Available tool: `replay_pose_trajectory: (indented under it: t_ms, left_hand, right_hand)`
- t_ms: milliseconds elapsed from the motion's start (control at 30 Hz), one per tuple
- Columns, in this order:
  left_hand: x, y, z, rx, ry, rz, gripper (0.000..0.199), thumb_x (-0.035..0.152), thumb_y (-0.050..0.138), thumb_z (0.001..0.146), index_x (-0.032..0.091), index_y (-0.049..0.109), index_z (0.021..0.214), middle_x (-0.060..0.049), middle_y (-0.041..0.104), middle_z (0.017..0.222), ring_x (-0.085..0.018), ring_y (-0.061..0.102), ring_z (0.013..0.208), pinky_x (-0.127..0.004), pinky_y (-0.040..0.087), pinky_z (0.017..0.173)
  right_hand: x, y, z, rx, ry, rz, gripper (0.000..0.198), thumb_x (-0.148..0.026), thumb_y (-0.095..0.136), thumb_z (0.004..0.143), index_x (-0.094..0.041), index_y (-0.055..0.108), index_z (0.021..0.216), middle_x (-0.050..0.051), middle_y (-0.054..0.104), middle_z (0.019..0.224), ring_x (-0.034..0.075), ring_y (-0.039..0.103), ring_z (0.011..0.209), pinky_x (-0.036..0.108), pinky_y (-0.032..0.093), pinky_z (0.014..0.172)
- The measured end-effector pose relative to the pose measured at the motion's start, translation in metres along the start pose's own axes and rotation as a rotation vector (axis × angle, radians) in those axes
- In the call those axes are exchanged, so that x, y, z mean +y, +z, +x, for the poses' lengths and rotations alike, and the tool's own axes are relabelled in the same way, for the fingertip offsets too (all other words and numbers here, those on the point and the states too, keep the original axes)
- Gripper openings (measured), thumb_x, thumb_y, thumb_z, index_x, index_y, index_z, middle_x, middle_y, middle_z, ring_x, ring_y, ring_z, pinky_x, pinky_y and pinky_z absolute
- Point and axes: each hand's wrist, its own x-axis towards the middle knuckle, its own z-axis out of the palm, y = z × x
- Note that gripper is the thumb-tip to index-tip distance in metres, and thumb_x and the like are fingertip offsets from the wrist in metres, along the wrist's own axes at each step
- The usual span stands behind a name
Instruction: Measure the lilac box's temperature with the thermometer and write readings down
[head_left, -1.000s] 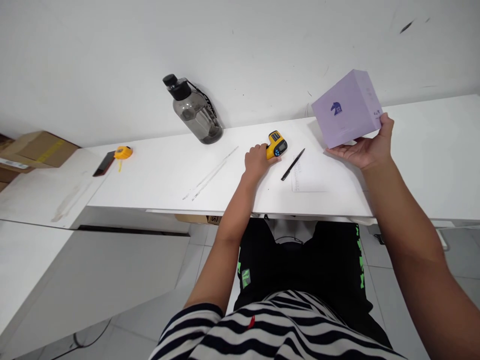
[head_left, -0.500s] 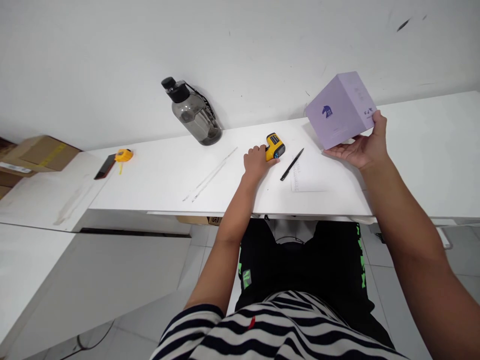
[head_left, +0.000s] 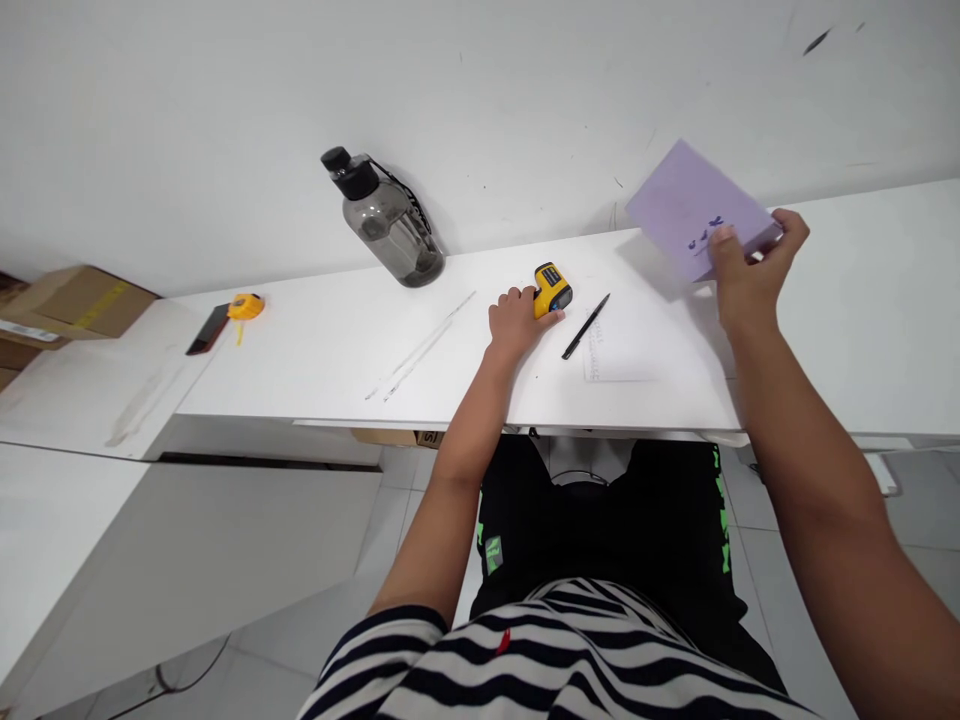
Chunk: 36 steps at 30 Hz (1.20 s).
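Note:
A purple box (head_left: 679,205) with small dark markings is gripped in my right hand (head_left: 750,275), thumb across its marked face and fingers behind its right edge. It is tilted above the right part of the desk. My left hand (head_left: 516,325) rests on the desktop, closed around a yellow and black infrared thermometer (head_left: 553,292) with a small display. Just right of that hand lies a black pen (head_left: 586,327), slanting beside a white sheet of paper (head_left: 622,350) with handwriting along its left side.
A grey water bottle (head_left: 394,235) with a black cap stands near the wall. Farther left are a yellow tape measure (head_left: 245,307) and a dark flat phone-like object (head_left: 208,330). Cardboard boxes (head_left: 82,305) sit at the far left. The white desk (head_left: 330,350) ends before my lap.
My right hand has turned the purple box, bringing the marked side toward me and hiding the face with the horse-head logo. My left hand stays on the thermometer.

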Motion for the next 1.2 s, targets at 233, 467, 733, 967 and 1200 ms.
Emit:
replay_pose_trajectory:
  t_ms: [233, 467, 733, 967, 1200]
  left_hand:
    - [0.005, -0.003, -0.001, -0.018, -0.034, 0.043, 0.057, 0.068, 0.061, 0.089, 0.025, 0.06, 0.126, -0.014, 0.063, 0.127, -0.036, 0.055, 0.121, -0.047, 0.042, 0.099]
    - [0.012, -0.008, -0.004, -0.052, -0.077, 0.127, 0.054, 0.066, 0.054, 0.093, 0.026, 0.057, 0.129, -0.011, 0.062, 0.132, -0.032, 0.054, 0.125, -0.042, 0.042, 0.102]
    - [0.012, -0.006, -0.003, -0.049, -0.085, 0.139, 0.052, 0.065, 0.053, 0.093, 0.026, 0.057, 0.127, -0.01, 0.063, 0.133, -0.03, 0.055, 0.124, -0.04, 0.043, 0.1]
    - [0.013, -0.005, -0.003, -0.037, -0.079, 0.129, 0.05, 0.063, 0.055, 0.093, 0.025, 0.057, 0.125, -0.011, 0.063, 0.131, -0.03, 0.055, 0.124, -0.041, 0.043, 0.1]
    - [0.013, -0.006, -0.004, -0.05, -0.089, 0.132, 0.052, 0.063, 0.055, 0.092, 0.025, 0.057, 0.128, -0.01, 0.063, 0.133, -0.031, 0.055, 0.124, -0.041, 0.044, 0.101]
  right_hand:
    - [0.009, -0.002, 0.003, 0.001, -0.21, -0.577, 0.1, -0.039, 0.089, 0.06, -0.025, 0.039, 0.145, 0.016, 0.026, 0.16, 0.031, 0.033, 0.151, 0.054, 0.03, 0.124]
    - [0.025, -0.001, 0.016, -0.085, -0.079, -0.681, 0.115, -0.027, 0.093, 0.059, -0.021, 0.025, 0.151, 0.022, 0.017, 0.161, 0.03, 0.029, 0.15, 0.05, 0.031, 0.124]
    - [0.011, 0.004, 0.006, -0.123, -0.197, -0.931, 0.096, -0.039, 0.08, 0.083, -0.013, 0.029, 0.16, 0.026, 0.004, 0.171, 0.045, -0.003, 0.159, 0.065, 0.007, 0.125]
    - [0.009, 0.04, -0.034, -0.692, -0.674, -0.952, 0.047, -0.028, 0.045, 0.101, -0.021, 0.056, 0.146, 0.012, 0.031, 0.169, 0.037, 0.014, 0.161, 0.065, 0.019, 0.124]
    - [0.023, 0.044, -0.041, -0.769, -0.781, -0.94, 0.041, -0.021, 0.037, 0.102, -0.024, 0.068, 0.129, 0.012, 0.057, 0.151, 0.032, 0.039, 0.15, 0.059, 0.03, 0.12]
